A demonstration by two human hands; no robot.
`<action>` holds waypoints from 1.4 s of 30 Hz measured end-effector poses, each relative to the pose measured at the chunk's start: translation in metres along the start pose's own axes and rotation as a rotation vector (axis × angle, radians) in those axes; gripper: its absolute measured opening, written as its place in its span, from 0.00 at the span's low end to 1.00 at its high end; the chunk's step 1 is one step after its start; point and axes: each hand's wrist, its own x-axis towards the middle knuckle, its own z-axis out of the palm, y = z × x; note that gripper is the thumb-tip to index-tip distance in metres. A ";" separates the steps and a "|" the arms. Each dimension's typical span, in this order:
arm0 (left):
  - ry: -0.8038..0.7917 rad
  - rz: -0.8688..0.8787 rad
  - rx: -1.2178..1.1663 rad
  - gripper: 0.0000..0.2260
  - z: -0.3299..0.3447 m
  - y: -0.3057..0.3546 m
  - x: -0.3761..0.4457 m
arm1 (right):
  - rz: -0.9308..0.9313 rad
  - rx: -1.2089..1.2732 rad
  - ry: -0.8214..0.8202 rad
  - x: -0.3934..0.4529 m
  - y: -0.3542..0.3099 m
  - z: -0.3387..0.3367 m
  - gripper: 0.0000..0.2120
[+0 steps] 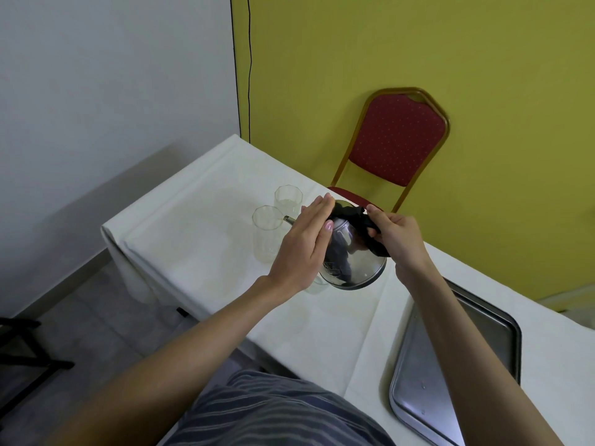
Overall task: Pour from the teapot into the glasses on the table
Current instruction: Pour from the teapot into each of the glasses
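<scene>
Counted first: one steel teapot (352, 252), tilted with its spout (288, 219) toward the left. Two clear glasses plainly visible: the near glass (267, 235) right at the spout tip, the far glass (288, 199) just behind it and touching or nearly touching. Possibly a third clear glass (317, 284) under the left wrist and the teapot's lower edge, too hidden to be sure. One metal tray (483, 320) below and right of the grip, lying on the white tablecloth (199, 239). One red chair (397, 140) beyond the grip, against a yellow wall (418, 43).

Held aloft above the cloth, the teapot, by the right hand (401, 235), fingers and thumb curled tight around the black handle (373, 233) at the pot's upper right. Right forearm running up from the lower right, crossing over the tray's left part, wrist bent toward the pot.

Left hand (304, 243) flat, fingers straight and together, pressed against the pot's left flank and up toward the black lid (346, 209), fingertips reaching the lid's edge; not wrapped around anything, thumb lying along the steel. Left forearm rising from the lower left.

Spout tip poised over the rim of the near glass. Any liquid in the glasses impossible to tell. Striped shirt (273, 410) at the bottom edge.
</scene>
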 end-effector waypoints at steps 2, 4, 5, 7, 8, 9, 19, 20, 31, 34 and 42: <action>-0.001 0.004 -0.001 0.20 0.000 0.000 0.000 | -0.004 -0.004 0.001 -0.001 -0.001 0.000 0.26; -0.005 0.004 0.000 0.21 0.000 0.000 0.000 | -0.004 0.001 0.001 -0.002 -0.003 -0.001 0.27; -0.006 0.003 -0.001 0.21 0.000 0.000 0.000 | -0.007 0.003 -0.003 -0.002 -0.003 -0.001 0.27; -0.004 -0.001 -0.004 0.21 0.001 0.000 0.001 | -0.003 0.007 -0.009 -0.002 -0.003 -0.002 0.27; -0.002 -0.001 -0.006 0.21 0.001 0.000 0.001 | 0.002 0.009 -0.008 -0.001 -0.003 -0.002 0.27; 0.000 0.000 -0.007 0.21 0.001 0.000 0.001 | 0.004 0.011 -0.007 -0.001 -0.003 -0.002 0.27; 0.016 -0.004 -0.011 0.20 0.002 0.001 0.002 | -0.024 -0.008 -0.005 0.001 -0.001 0.000 0.22; 0.017 -0.004 -0.010 0.20 0.002 0.001 0.002 | -0.024 -0.007 -0.011 0.001 -0.001 -0.001 0.22; 0.030 0.007 -0.025 0.20 0.001 0.002 0.002 | -0.055 0.002 0.001 0.002 -0.002 -0.002 0.25; 0.030 0.011 -0.014 0.20 0.001 0.001 0.002 | -0.058 0.004 0.000 0.002 -0.002 -0.001 0.24; 0.030 0.001 -0.017 0.21 0.000 0.002 0.000 | -0.058 -0.010 -0.018 0.002 -0.001 0.000 0.22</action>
